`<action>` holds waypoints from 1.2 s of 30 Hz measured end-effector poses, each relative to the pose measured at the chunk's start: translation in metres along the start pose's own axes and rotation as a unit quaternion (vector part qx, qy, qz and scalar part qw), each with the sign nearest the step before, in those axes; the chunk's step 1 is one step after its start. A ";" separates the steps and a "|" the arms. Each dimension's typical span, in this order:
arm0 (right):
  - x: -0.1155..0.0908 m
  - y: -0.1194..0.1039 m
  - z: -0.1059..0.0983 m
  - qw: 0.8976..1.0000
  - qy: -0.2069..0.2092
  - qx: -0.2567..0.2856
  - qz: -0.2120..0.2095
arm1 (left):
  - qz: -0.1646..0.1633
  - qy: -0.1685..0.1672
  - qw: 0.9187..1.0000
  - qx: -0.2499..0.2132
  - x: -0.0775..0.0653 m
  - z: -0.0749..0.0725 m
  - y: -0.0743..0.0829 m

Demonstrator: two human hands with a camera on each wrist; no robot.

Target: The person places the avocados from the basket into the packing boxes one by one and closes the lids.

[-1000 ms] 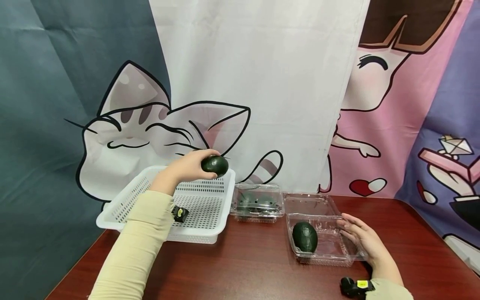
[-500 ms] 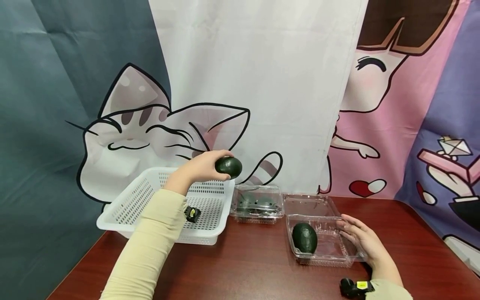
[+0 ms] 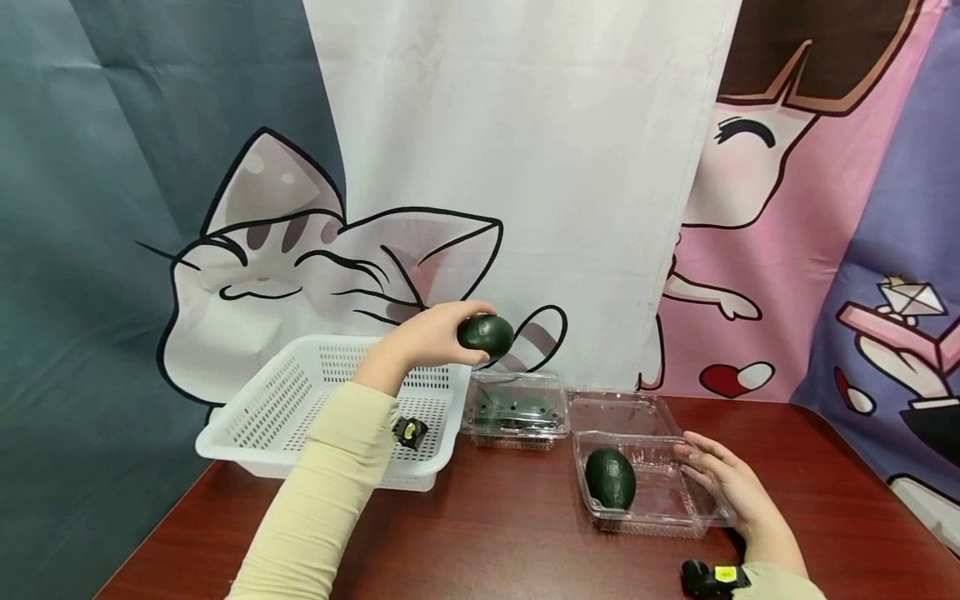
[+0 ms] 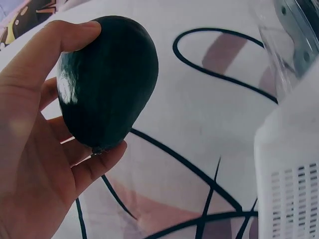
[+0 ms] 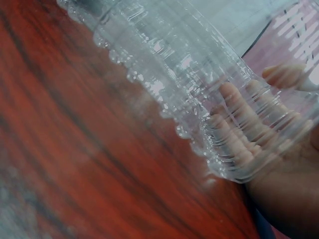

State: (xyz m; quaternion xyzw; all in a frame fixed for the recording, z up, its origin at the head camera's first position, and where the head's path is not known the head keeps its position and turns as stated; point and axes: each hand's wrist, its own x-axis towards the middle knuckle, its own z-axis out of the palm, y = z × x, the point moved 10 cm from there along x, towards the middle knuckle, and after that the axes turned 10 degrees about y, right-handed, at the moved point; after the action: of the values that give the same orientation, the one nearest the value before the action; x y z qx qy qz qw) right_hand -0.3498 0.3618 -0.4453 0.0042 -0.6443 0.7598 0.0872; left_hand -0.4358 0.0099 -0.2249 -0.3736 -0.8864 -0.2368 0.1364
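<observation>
My left hand (image 3: 442, 333) grips a dark green avocado (image 3: 487, 336) in the air, above the right rim of a white slotted basket (image 3: 210, 442). Up close in the left wrist view, the thumb lies over the avocado (image 4: 109, 74) and the fingers curl behind it. At the right, an open clear plastic clamshell box (image 3: 660, 525) stands on the table with one avocado (image 3: 611, 479) in its left half. My right hand (image 3: 738, 492) holds this box by its right side. Its fingers (image 5: 234, 134) show through the ribbed plastic in the right wrist view.
A second clear clamshell box (image 3: 517, 408), lid down, with dark green contents, stands between the basket and the open box. A printed cloth (image 3: 562, 167) hangs behind the dark red wooden table (image 3: 510, 533). Small black devices (image 3: 712, 575) are strapped at both wrists.
My left hand has carried the avocado steadily to the right, from over the basket's back to past its right rim. The right hand and the open box stay in place.
</observation>
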 end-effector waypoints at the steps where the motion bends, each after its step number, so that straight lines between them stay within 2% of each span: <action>1: 0.000 0.000 0.000 1.000 0.000 0.001 -0.002 | 0.001 0.000 1.000 -0.001 0.001 0.001 0.002; 13: 0.000 -0.002 0.001 1.000 -0.002 0.010 -0.005 | 0.022 -0.008 1.000 -0.013 0.015 0.016 0.029; 26: 0.000 0.000 0.001 1.000 -0.004 0.009 -0.004 | 0.036 -0.014 0.999 -0.028 0.020 0.031 0.045; 36: 0.000 0.000 0.000 1.000 -0.004 0.012 -0.005 | 0.054 -0.013 0.998 -0.018 0.025 0.041 0.057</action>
State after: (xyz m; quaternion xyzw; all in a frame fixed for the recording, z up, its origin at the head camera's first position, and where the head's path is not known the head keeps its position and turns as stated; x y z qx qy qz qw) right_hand -0.3499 0.3620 -0.4453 0.0112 -0.6357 0.7668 0.0881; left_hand -0.4143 0.0810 -0.2311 -0.4263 -0.8623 -0.2404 0.1302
